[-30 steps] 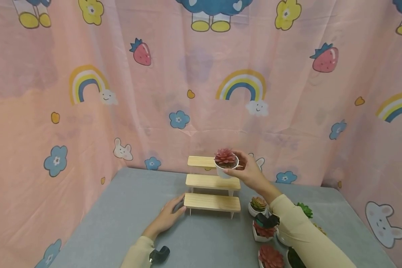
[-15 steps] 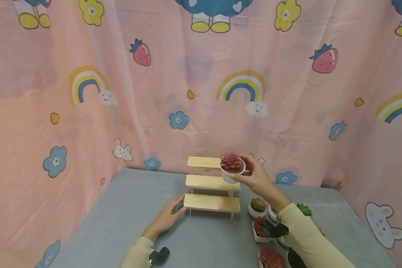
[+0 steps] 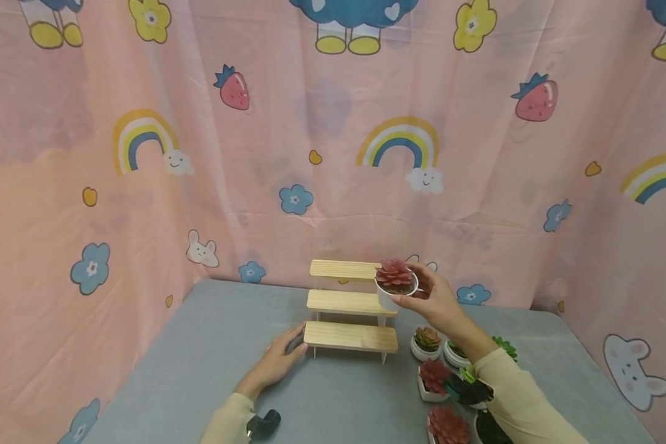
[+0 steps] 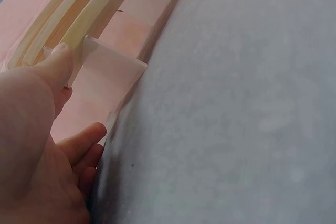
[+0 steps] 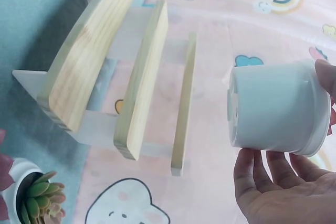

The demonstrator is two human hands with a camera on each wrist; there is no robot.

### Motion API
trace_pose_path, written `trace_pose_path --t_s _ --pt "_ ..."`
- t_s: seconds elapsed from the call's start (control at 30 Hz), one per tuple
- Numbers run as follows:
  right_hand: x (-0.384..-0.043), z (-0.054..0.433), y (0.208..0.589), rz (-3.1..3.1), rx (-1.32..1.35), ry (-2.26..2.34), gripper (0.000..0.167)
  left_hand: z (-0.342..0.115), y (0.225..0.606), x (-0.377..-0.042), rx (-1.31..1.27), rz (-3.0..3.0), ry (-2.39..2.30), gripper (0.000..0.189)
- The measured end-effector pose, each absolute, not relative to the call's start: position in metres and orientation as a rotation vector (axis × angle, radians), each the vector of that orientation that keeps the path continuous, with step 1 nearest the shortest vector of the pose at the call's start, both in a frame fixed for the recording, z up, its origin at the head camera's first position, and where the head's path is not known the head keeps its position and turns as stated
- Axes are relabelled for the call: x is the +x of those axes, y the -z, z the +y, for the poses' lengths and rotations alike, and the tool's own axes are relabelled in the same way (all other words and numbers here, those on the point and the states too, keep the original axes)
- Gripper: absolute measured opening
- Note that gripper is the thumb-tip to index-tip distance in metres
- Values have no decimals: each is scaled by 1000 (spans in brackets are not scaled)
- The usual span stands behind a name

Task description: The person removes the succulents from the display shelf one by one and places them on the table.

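In the head view my right hand [image 3: 438, 305] holds a white pot with a red succulent [image 3: 395, 274], in front of the right ends of the upper shelves of a three-tier wooden display stand [image 3: 351, 336]. In the right wrist view the white pot [image 5: 278, 109] lies between thumb and fingers, its base facing the stand [image 5: 142, 85] and apart from it. My left hand [image 3: 276, 357] holds the left end of the lowest shelf. Up close in the left wrist view, the left thumb [image 4: 60, 59] lies against that shelf's end beside a white leg.
To the right of the stand several potted succulents stand on the grey tabletop [image 3: 200, 370], among them an orange-green one [image 3: 426, 342] and two red ones, partly under my right forearm. A pink patterned curtain [image 3: 333, 234] hangs behind the table.
My right hand has moved right and slightly down, carrying the potted red succulent away from the top shelf. The left hand and the stand keep their places.
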State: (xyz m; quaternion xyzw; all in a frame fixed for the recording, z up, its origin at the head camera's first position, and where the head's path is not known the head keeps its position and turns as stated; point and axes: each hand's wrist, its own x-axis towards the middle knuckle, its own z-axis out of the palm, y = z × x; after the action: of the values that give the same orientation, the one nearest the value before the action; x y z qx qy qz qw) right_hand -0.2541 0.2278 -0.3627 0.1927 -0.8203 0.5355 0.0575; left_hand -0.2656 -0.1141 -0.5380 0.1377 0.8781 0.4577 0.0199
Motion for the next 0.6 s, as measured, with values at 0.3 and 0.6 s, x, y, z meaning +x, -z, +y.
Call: trace_pose_path --t_s 0.3,0.6 --pt "-244 241 364 -2439 637 -1660 66 -113 537 -266 427 2723 -1424 60" --pt "-228 255 367 -2502 520 -1604 71 -115 539 -266 429 2727 -1422 59"
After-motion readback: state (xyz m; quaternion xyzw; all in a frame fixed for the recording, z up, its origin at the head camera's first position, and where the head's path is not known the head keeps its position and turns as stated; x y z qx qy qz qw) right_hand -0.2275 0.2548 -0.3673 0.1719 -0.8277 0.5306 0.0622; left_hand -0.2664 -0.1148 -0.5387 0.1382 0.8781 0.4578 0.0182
